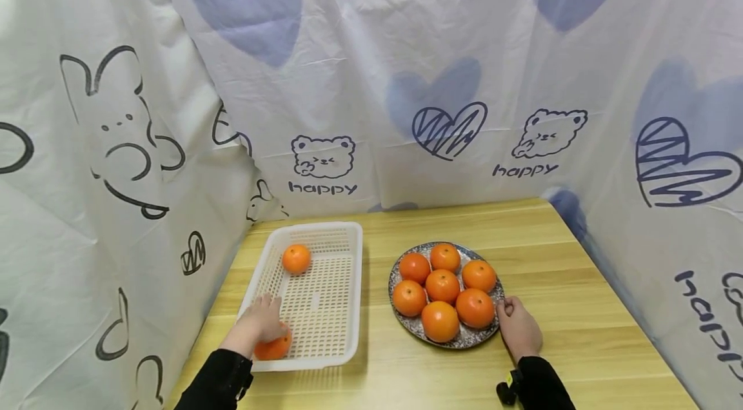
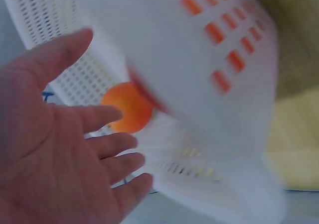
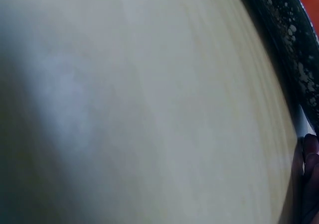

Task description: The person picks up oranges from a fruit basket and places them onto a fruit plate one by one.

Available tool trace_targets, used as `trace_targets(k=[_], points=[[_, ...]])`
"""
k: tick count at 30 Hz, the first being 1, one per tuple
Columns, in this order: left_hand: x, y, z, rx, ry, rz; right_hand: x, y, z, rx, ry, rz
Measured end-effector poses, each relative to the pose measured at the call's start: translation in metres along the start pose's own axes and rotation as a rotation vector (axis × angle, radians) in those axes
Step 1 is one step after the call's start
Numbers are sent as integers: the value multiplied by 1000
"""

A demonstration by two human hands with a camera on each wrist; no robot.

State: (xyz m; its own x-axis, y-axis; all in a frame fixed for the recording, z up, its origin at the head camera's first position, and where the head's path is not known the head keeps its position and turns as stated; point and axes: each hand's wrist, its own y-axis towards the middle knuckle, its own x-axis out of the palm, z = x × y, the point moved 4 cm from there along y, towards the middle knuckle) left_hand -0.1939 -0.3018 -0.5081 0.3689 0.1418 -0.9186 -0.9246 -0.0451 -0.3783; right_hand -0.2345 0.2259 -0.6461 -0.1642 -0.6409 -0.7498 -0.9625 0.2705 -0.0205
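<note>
My left hand (image 1: 264, 318) reaches over the left wall of a white plastic basket (image 1: 356, 294). Its fingers are spread and loosely extended in the left wrist view, with nothing held in them. Just beside it, at the basket's near left corner, lies an orange (image 1: 274, 347), partly covered by the hand in the head view. Another orange (image 1: 297, 259) sits at the basket's far left. On the right, my right hand (image 1: 521, 327) pinches the rim of a dark patterned plate (image 1: 411, 327) with curled fingers. Several oranges (image 1: 442, 285) fill that plate.
Basket and plate stand side by side on a wooden table (image 1: 380, 365), a strip of wood between them. White cloth (image 1: 371, 75) printed with hearts and bears hangs behind the table and along both sides.
</note>
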Motion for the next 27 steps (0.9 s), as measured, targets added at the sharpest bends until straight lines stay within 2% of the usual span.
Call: trace_targets(k=[6,11,16,20,27], points=[[9,-7,2,-52,8,-170,0,0,0,3,3,-3],[12,-4,2,-80,58,-223,2,1,1,-5,10,-2],[15,0,3,-84,105,-244,3,3,3,1,6,-5],[14,3,4,-38,135,-224,4,3,3,0,-1,-4],[7,7,9,-14,88,-220,3,3,2,-5,4,-4]])
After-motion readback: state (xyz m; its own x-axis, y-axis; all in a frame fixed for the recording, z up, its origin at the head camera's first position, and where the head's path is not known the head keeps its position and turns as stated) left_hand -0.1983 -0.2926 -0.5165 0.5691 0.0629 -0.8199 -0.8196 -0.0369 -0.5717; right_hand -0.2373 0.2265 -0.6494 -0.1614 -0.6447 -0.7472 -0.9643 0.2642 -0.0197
